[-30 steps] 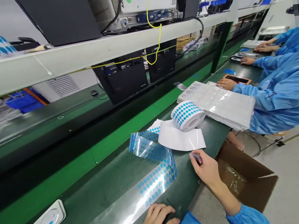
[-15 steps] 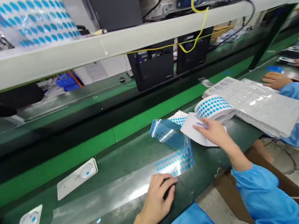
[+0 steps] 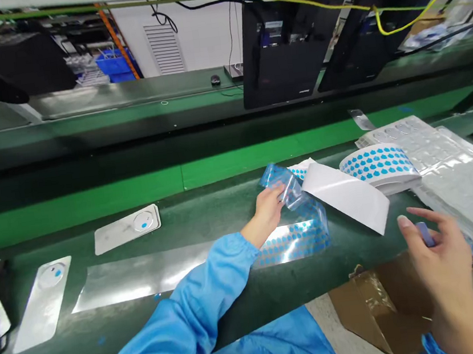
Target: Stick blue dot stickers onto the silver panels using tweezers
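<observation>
Left hand: fingers drawn together on a folded loop of a long clear plastic film printed with rows of blue dots [image 3: 296, 241]; the left hand [image 3: 268, 207] reaches across the film's flat stretch, its blue sleeve [image 3: 216, 294] passing over that.
Right hand: thumb and forefinger parted, a small pale-violet flat piece [image 3: 425, 234] held within the grasp; the right hand [image 3: 444, 255] is raised near the table's front edge, to the right of everything the left one touches.
Film: flat along the dark green tabletop [image 3: 211, 220], its plain end trailing leftward, its dotted end turning up into the loop beside the curling white paper strip [image 3: 346, 195].
Roll: the thick white roll with blue dots [image 3: 377, 165] sits behind the paper strip and just beside the stack of clear plastic trays [image 3: 464, 172].
Plates: one pale metallic plate with a round ring [image 3: 116, 235] lies behind the film, another slanting plate [image 3: 41, 307] further left.
Front edge: runs slantwise below the hands, an open brown cardboard box [image 3: 351, 306] beneath it at right.
Open room: bare green surface between the ringed plate and the loop, and a strip in front of the film.
Since half a second ago: the left hand has left its resting place by the film's near side for the loop; the right hand has drawn back from over the paper.
</observation>
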A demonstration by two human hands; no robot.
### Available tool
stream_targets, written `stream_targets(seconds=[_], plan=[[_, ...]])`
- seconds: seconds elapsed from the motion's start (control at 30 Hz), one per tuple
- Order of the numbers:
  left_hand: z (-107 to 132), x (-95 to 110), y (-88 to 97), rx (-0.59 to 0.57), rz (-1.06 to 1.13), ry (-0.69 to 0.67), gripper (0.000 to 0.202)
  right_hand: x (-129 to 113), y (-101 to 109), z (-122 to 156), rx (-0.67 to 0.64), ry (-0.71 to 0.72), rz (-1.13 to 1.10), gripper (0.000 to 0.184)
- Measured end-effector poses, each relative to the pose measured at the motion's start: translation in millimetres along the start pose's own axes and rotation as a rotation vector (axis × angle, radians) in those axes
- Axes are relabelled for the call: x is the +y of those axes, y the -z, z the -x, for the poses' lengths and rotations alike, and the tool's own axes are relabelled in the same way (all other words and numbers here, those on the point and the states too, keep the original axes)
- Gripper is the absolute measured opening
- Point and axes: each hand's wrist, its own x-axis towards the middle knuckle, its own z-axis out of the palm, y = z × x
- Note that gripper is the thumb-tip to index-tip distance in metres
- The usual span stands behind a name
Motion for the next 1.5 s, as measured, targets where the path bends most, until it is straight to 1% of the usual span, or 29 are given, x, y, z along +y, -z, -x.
stream_targets(seconds=[0.07,0.13,0.2,0.23,0.27,0.33,0.4,0.43,0.47,0.53,0.57,0.63,0.73,0.8,0.9,0.97,1.1,1.17,1.27,1.33,1.43,1.5], plan=[[0,11,-5.9,-0.048,0.031,0.002,0.018,-13,-4,1,-0.047,-0.044,-0.043,0.094],[7,30,-6.7,-0.111,0.042,0.001,0.014,-23,-8,1,-0.101,-0.082,-0.098,0.095],[18,55,-3.7,-0.175,0.029,0.014,0.017,-31,-12,0,-0.148,-0.08,-0.158,0.09],[25,69,-1.1,-0.224,-0.001,0.034,0.022,-33,-14,0,-0.168,-0.07,-0.19,0.086],[31,84,1.9,-0.294,-0.052,0.062,0.027,-36,-17,0,-0.196,-0.059,-0.226,0.081],[45,108,8.7,-0.491,-0.217,0.145,0.041,-40,-25,1,-0.302,-0.056,-0.337,0.073],[60,121,15.8,-0.685,-0.423,0.238,0.059,-45,-36,4,-0.452,-0.095,-0.509,0.069],[68,122,19.5,-0.751,-0.516,0.28,0.068,-48,-42,6,-0.533,-0.125,-0.613,0.068],[75,119,23.5,-0.8,-0.6,0.319,0.075,-51,-48,9,-0.605,-0.16,-0.72,0.068],[88,103,33.1,-0.857,-0.741,0.372,0.081,-56,-60,16,-0.7,-0.233,-0.899,0.066],[94,91,38.6,-0.865,-0.799,0.381,0.081,-58,-65,19,-0.72,-0.267,-0.951,0.065],[102,64,50.5,-0.848,-0.858,0.38,0.08,-60,-73,25,-0.711,-0.325,-0.973,0.066],[109,33,66.2,-0.811,-0.768,0.406,0.086,-57,-78,30,-0.665,-0.357,-0.916,0.069],[113,23,73.5,-0.79,-0.669,0.435,0.091,-54,-78,31,-0.647,-0.352,-0.891,0.067],[121,22,81.1,-0.74,-0.591,0.469,0.089,-53,-74,29,-0.612,-0.338,-0.879,0.066],[127,24,84.8,-0.728,-0.569,0.49,0.084,-56,-72,26,-0.585,-0.332,-0.886,0.065],[135,24,88.8,-0.731,-0.566,0.452,0.069,-63,-73,19,-0.548,-0.341,-0.916,0.064],[136,22,89.4,-0.732,-0.565,0.435,0.07,-65,-74,16,-0.544,-0.35,-0.923,0.064],[134,22,89.8,-0.726,-0.561,0.442,0.076,-68,-76,11,-0.551,-0.344,-0.93,0.064],[133,24,90.3,-0.722,-0.557,0.444,0.079,-69,-76,9,-0.549,-0.32,-0.929,0.063],[132,30,90.2,-0.717,-0.551,0.435,0.078,-71,-73,9,-0.535,-0.283,-0.921,0.06],[131,33,89.0,-0.714,-0.533,0.423,0.077,-73,-70,11,-0.58,-0.268,-0.92,0.06]])
